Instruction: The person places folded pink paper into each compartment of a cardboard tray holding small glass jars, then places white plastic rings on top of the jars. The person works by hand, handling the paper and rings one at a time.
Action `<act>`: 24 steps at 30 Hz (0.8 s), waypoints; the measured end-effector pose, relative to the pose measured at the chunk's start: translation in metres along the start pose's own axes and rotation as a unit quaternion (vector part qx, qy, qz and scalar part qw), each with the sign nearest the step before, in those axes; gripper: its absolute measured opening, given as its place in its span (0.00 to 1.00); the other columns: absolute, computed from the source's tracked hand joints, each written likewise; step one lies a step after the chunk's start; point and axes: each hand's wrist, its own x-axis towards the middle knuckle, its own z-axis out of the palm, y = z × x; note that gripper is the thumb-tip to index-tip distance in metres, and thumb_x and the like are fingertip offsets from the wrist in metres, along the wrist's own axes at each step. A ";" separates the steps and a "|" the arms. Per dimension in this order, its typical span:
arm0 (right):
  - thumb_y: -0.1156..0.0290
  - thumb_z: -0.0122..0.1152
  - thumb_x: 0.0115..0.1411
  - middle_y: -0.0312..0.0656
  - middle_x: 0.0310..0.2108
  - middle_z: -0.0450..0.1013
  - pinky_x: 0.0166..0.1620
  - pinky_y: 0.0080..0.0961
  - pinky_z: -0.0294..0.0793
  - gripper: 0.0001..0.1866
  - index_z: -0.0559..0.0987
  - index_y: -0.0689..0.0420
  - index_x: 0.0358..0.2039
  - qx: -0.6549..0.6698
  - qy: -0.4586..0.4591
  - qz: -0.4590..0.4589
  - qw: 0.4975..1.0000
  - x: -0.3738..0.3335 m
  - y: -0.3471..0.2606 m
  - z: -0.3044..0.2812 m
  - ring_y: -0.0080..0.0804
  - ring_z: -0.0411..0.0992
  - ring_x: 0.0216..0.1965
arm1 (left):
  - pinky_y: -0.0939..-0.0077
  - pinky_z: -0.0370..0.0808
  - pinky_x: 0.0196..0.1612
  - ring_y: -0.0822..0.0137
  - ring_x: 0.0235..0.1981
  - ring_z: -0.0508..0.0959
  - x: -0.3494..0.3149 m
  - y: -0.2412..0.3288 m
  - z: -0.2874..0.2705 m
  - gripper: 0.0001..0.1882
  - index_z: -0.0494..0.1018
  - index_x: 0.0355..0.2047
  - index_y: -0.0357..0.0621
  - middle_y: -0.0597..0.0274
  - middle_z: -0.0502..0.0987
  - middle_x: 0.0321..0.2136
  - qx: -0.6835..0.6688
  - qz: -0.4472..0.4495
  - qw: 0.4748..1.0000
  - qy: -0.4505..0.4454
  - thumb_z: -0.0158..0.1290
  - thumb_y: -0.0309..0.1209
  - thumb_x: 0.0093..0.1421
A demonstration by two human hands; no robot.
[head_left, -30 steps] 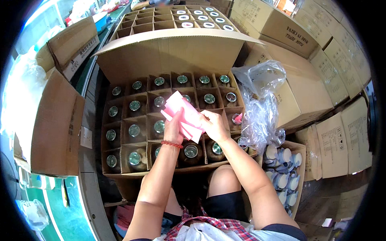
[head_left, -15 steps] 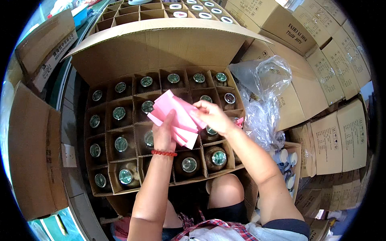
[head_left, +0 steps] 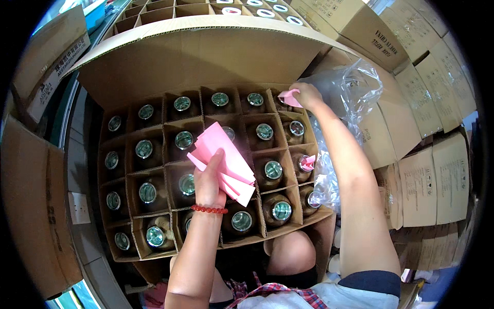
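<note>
My left hand (head_left: pixel 210 183) grips a stack of pink paper slips (head_left: pixel 225 157) above the middle of a divided carton (head_left: pixel 177 255). At the carton's far right corner my right hand (head_left: pixel 307 97) pinches a single pink paper slip (head_left: pixel 290 98), over the mouth of the bottle in that cell; the slip hides most of that mouth. Clear glass bottles (head_left: pixel 281 210) stand upright with open round mouths in the carton's cells. Another pink slip (head_left: pixel 307 162) pokes out of a bottle mouth in the right-hand column. The paper stack covers some cells in the middle.
Crumpled clear plastic (head_left: pixel 355 85) lies against the carton's right side. Behind the raised flap (head_left: pixel 195 56), a second divided carton holds white-ringed lids (head_left: pixel 265 14). Stacked brown boxes (head_left: pixel 427 180) rise on the right.
My right hand has left the pink stack and moved far right to the corner bottle, carrying one slip. The left hand still holds the stack, slightly lower in view.
</note>
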 end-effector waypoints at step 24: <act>0.42 0.35 0.59 0.44 0.58 0.59 0.59 0.51 0.45 0.34 0.78 0.56 0.45 -0.155 -0.083 0.040 0.984 -0.010 -0.053 0.018 0.38 0.52 0.61 | 0.68 0.72 0.48 0.67 0.42 0.75 0.006 0.001 -0.006 0.17 0.68 0.46 0.40 0.62 0.75 0.40 -0.084 -0.032 0.996 0.008 0.55 0.29 0.57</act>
